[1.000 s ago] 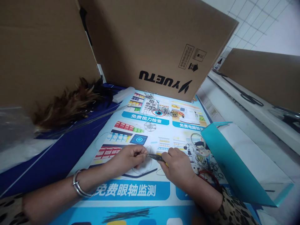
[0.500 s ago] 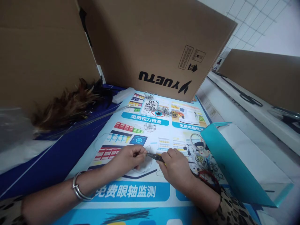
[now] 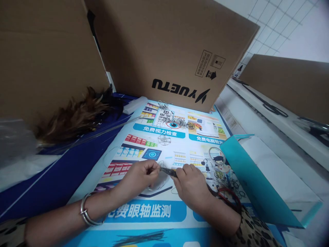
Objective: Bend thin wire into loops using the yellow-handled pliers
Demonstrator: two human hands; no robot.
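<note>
A hand fits between left forearm (image 3: 58,218) and right forearm (image 3: 222,214); a cardboard box (image 3: 167,51) blocks the far end.

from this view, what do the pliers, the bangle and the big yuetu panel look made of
Pliers: probably steel, dark with a dull sheen on the nose; the right hand hides the handles.
Bangle: likely polished, silver-toned metal, given its bright highlights; which metal, I can't tell.
YUETU panel: apparently cardboard, with a plain brown, matte face.

Left grip (image 3: 142,176) in a pinch, right grip (image 3: 191,185) curled closed, forearms (image 3: 60,218) angled inward
</note>
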